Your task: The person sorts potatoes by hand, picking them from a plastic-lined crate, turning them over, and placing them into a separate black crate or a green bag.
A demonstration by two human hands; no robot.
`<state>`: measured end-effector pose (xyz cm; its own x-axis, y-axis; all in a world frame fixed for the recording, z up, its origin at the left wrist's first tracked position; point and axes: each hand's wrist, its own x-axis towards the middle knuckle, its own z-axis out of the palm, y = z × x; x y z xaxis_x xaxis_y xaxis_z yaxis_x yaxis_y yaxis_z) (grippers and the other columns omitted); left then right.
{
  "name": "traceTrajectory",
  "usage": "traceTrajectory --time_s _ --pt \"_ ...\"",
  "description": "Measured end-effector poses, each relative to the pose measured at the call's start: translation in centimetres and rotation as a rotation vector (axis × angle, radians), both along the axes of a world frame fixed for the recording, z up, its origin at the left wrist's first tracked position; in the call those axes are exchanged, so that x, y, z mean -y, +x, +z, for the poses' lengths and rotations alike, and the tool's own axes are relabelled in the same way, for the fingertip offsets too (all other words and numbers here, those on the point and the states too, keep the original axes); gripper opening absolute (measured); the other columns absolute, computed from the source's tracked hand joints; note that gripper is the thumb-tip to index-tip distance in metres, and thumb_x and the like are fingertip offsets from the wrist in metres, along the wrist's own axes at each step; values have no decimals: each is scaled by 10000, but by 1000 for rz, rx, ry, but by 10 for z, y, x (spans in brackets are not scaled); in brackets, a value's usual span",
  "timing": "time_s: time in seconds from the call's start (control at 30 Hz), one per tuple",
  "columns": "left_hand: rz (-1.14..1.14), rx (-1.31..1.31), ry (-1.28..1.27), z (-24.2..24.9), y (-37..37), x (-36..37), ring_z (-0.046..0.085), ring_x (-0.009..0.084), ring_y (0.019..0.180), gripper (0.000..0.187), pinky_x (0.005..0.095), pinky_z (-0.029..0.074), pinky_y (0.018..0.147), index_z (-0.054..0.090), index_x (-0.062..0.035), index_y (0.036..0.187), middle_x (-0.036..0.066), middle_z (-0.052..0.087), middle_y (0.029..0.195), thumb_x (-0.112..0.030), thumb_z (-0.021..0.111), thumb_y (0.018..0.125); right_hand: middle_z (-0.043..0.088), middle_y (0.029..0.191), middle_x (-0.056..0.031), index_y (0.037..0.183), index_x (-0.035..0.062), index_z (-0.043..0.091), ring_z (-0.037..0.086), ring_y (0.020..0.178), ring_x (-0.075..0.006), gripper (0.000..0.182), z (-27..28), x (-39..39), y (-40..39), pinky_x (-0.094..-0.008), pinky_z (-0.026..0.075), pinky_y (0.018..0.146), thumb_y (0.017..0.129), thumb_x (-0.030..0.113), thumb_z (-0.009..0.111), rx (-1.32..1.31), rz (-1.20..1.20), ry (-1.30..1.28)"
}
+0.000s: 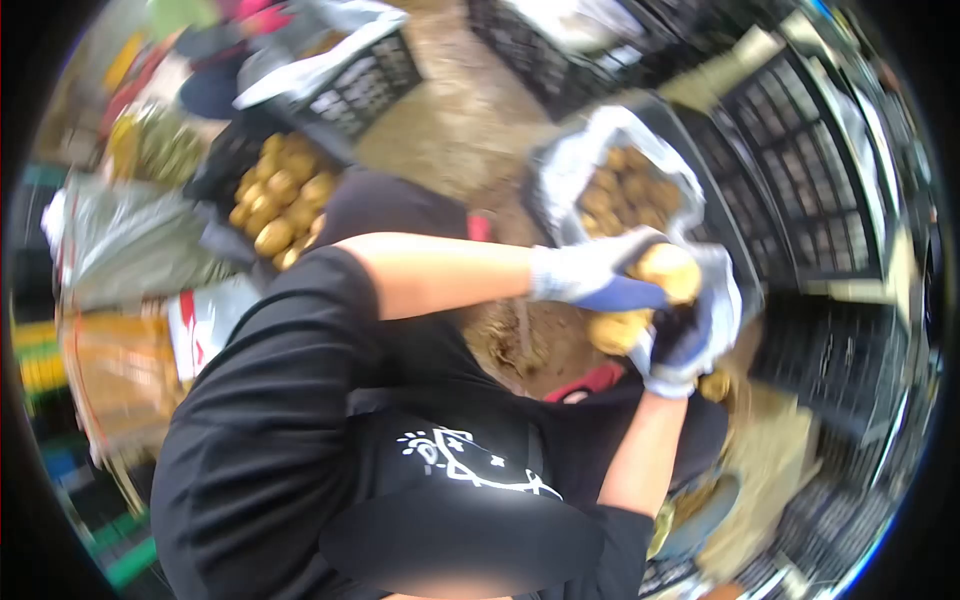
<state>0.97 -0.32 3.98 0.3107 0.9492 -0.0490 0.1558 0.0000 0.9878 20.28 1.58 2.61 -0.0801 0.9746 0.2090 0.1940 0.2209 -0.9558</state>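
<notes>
My left hand (600, 278), in a white and blue glove, is closed around a round yellow-brown potato (669, 272). Just right of it, my right hand (700, 325), gloved in the same way, has its fingers curled against a second potato (617, 331) below the left hand. The hands nearly touch, and part of the right palm is in shadow. Beyond them stands a crate lined with a white bag (545, 190), with many potatoes (630, 190) inside.
A dark container at the left holds more potatoes (283, 195). Black crates (800, 160) stand along the right, with another lined crate (365, 85) at the top. Wrapped boxes (120, 370) are at the far left. A blurred person (215, 70) shows at the upper left.
</notes>
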Motion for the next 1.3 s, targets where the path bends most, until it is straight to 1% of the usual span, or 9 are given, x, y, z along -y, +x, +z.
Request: traceTrajectory --time_s 0.07,0.17,0.33,0.6,0.8,1.1,1.17,1.23,1.3 --pt "92 242 57 9 -8 -10 537 201 1148 615 342 423 1001 456 -50 1337 137 578 1219 -320 723 854 645 1086 -117 1131 -43 610 641 963 -212 282 -30 -12 28 -338 525 829 931 149 558 480 132 371" --pt "366 236 255 36 -62 -16 543 140 1104 435 322 433 973 539 -56 1252 67 593 1166 -305 665 919 621 923 -33 1142 13 625 572 765 -113 418 -58 -5 18 -240 477 690 980 382 513 -336 -122 -551" --pt "428 1074 124 43 -265 57 679 235 941 465 398 588 828 536 -56 1243 105 660 1078 -381 656 933 611 997 -24 1148 11 615 577 813 -102 447 -66 -13 15 -235 486 737 978 410 509 -283 -134 -593" --pt "1539 74 -247 -143 -404 230 654 287 956 781 464 574 711 394 -73 1396 159 576 1218 -420 779 810 610 1134 -33 1192 68 581 577 916 -153 370 -77 -18 29 -288 461 825 987 369 514 -254 -75 -727" --pt "1349 -103 -552 -220 -504 271 529 143 839 400 310 489 695 558 -131 1198 -3 548 947 -364 679 896 622 1171 -111 1212 68 575 619 929 -278 338 -58 -31 30 -373 516 827 967 299 541 -608 -85 -736" --pt "524 231 255 45 -257 5 531 237 1245 439 351 439 1047 366 20 1428 131 493 1377 -97 444 1012 698 881 -166 1074 -32 618 666 662 -235 294 -62 -123 23 -333 538 601 925 206 534 -369 134 -766" --pt "505 71 289 90 -155 -11 546 232 1221 451 339 426 1059 371 24 1431 150 469 1422 -126 436 1011 696 1035 -213 1130 26 623 671 891 -332 337 -100 -127 26 -428 531 797 942 281 508 699 289 -378" --pt "557 574 -4 119 -97 -31 657 225 958 388 368 535 864 467 -22 1352 87 637 1096 -212 490 1014 647 1210 -197 1259 71 576 623 1094 -356 438 -176 -143 43 -437 489 947 917 344 563 1252 377 -329" --pt "286 126 356 63 -89 -47 552 216 1208 444 331 415 1058 403 25 1412 141 496 1397 -132 470 1003 512 1356 -202 1345 105 504 544 1207 -348 459 -146 -129 22 -431 440 1011 940 321 512 1351 318 -518"
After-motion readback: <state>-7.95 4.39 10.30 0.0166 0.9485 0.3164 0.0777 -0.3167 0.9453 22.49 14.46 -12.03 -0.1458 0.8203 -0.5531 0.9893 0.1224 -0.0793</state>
